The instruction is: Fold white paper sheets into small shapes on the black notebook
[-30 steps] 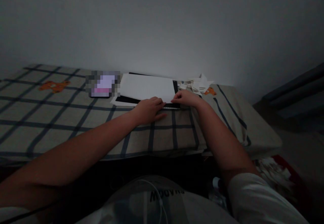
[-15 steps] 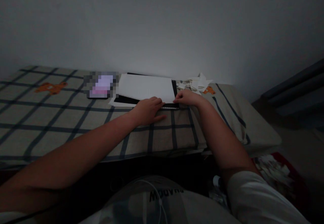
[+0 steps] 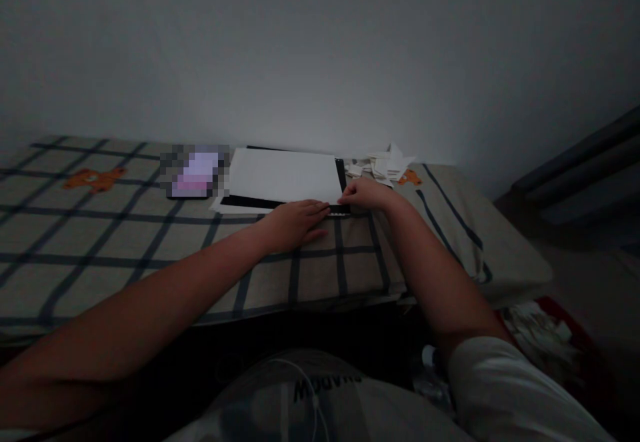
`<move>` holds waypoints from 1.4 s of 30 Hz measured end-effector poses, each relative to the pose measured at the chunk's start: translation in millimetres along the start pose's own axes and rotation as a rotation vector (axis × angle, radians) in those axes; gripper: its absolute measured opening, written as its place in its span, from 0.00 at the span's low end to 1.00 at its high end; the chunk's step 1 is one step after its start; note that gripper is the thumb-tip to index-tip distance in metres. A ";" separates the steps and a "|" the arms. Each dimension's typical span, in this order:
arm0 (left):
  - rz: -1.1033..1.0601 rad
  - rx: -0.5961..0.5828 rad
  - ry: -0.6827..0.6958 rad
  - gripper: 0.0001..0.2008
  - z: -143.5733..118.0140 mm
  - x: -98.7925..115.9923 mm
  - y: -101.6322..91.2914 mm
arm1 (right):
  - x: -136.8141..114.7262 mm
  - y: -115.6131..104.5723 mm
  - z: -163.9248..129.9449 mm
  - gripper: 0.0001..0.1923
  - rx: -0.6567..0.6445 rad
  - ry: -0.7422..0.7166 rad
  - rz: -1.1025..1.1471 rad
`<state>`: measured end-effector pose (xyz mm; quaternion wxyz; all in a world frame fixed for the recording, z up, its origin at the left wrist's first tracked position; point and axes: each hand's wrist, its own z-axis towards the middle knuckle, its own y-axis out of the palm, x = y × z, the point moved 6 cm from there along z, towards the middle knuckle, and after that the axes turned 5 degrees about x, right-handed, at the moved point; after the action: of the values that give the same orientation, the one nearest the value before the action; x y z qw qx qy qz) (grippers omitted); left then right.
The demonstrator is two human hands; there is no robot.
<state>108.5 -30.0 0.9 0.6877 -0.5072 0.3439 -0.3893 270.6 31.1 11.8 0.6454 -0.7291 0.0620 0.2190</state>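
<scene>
A lit phone (image 3: 195, 171) lies on the checked bed cover (image 3: 100, 242), just left of the white sheet (image 3: 283, 175), which rests on a black cutting board (image 3: 250, 201) with its long axis running left to right. The left hand (image 3: 295, 223) lies flat – fingers spread narrow on the sheet's near edge. The right hand (image 3: 367, 193) pinches the near right corner and is the nearer one to it. Paper scraps (image 3: 383, 162) lie beyond – near the wall.

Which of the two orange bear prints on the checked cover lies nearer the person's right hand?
The bear print beside the paper scraps, just beyond the right hand; the other bear print lies far off on the cover's left side.
</scene>
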 end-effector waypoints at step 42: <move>-0.140 0.032 0.027 0.29 -2.5 0.7 -5.7 | -55.3 12.2 -61.5 0.16 0.308 -0.268 -0.608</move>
<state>105.5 -32.7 5.8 0.6623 -0.5136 0.3105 -0.4485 231.2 -41.0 27.1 0.7858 -0.5732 -0.2103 0.0986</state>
